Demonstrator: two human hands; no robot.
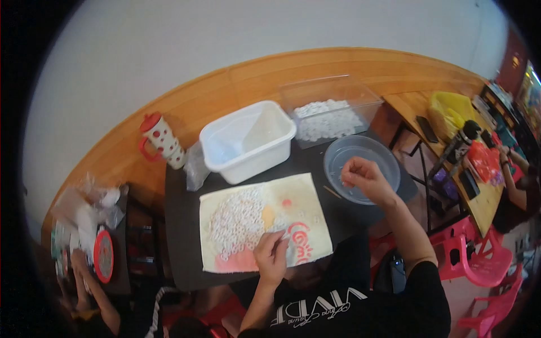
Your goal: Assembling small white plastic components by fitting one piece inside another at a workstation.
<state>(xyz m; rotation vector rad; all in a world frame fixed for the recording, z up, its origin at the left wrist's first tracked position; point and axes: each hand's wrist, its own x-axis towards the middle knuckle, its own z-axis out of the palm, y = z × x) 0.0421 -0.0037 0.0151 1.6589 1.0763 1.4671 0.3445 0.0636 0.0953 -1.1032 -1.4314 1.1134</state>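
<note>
The heap of small white rings [236, 221] lies left and far of your left hand [272, 254], the nearer one, its long axis running near to far on the cream towel [298, 188]; your right hand [362, 177] hovers over the round tub [391, 163], both pinched narrow, contents unclear

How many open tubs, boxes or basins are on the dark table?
3: the white tub at the back, the clear box holding white pieces to its right, and the round basin under the right hand. The dark table is partly hidden along its near edge.
</note>
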